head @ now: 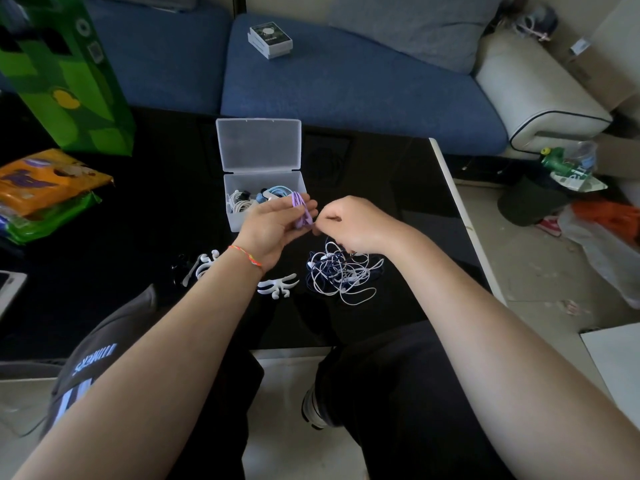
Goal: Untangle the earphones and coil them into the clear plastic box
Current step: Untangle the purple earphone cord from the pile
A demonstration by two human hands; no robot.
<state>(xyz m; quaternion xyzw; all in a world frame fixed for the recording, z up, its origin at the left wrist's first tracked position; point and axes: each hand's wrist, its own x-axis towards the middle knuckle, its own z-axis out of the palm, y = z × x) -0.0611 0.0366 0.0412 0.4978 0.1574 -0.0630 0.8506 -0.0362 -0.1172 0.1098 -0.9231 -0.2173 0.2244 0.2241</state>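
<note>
While the left hand (pixel 273 225) holds a coiled purple earphone cable (pixel 300 211) looped over its half-curled fingers, the right hand (pixel 349 225) pinches the cable's loose end just beside it, fingers curled in. Both hands hover above a black table (pixel 145 216), directly in front of the clear plastic box (pixel 264 174). That box stands open, its lid tipped upright at the back, and already contains coiled earphones in white, black and light blue; how many sets I cannot tell. On the table under the right wrist lies one tangled heap of white and dark blue earphones (pixel 341 271), still knotted together. Three cable winders (pixel 277 285) with curved prongs lie near the left wrist: two white, one black. A woven orange-and-pink bracelet (pixel 245 255) circles the left wrist.

Writing is scarce and mostly unreadable. One green bag (pixel 65 77) at the left carries a QR code; one orange snack packet (pixel 45 181) shows purple lettering too blurred to read. White mirrored letters appear on a grey garment (pixel 100 355) at the lower left. One small white box with a dark printed top (pixel 270 39) rests on the blue sofa (pixel 346 88) beyond the table.
</note>
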